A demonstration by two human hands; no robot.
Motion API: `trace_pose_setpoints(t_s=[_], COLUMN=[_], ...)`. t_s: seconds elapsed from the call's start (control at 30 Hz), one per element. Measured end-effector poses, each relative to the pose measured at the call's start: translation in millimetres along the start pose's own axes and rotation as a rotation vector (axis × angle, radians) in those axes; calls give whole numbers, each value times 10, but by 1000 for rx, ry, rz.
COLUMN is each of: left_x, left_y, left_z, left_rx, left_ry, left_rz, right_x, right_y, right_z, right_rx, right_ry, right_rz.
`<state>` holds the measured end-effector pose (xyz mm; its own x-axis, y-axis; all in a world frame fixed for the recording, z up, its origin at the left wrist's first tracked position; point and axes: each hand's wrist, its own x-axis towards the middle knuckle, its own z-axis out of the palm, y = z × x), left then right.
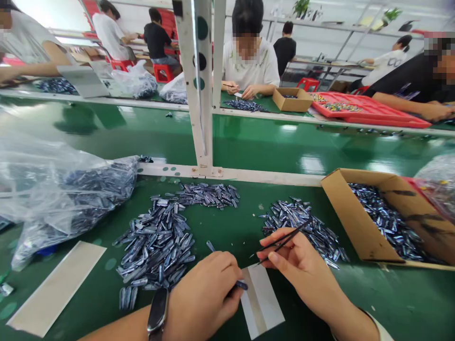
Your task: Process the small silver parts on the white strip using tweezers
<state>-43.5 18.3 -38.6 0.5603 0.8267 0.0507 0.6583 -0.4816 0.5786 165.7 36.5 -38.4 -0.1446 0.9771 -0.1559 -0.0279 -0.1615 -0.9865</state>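
My left hand [208,293], with a dark watch on its wrist, is closed on a small dark blue plastic piece [241,285] that pokes out past the fingers. My right hand [302,270] grips black tweezers [284,240], their tips slightly apart over the top edge of a white card [265,303] with a grey-beige strip down its middle. Nothing shows between the tips. Left of my hands lies a large pile of similar pieces [159,237]. Another pile [302,218] sits behind my right hand.
A cardboard box [341,213] of dark pieces stands at right. At left are a clear plastic bag [71,199] of pieces and a long beige strip [59,286]. A white post [202,94] rises beyond the piles. Co-workers sit across the green conveyor [256,142].
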Motion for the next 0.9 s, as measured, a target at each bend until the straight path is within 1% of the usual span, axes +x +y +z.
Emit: trace_pose_setpoints(t_s=[0.1, 0.2, 0.3, 0.43, 0.53, 0.77, 0.9], left_x=[5, 11, 18, 20, 23, 31, 15], left_y=[-25, -43, -55, -74, -80, -51, -34], left_z=[29, 46, 39, 30, 41, 50, 56], left_rx=[-7, -22, -38, -61, -70, -62, -69], left_ry=[-17, 16, 33, 20, 19, 27, 63], left_rz=[5, 19, 23, 10, -11, -11, -22], right_x=[5, -11, -32, -46, -42, -25, -25], right_y=[6, 39, 91, 170, 210, 206, 197], right_z=[-65, -92, -87, -75, -67, -26, -6], right_rx=[7, -48, -119, -171, -198, -268, -302], right_ry=[-22, -10, -2, -13, 1, 67, 76], right_rz=[59, 72, 54, 48, 48, 6, -4])
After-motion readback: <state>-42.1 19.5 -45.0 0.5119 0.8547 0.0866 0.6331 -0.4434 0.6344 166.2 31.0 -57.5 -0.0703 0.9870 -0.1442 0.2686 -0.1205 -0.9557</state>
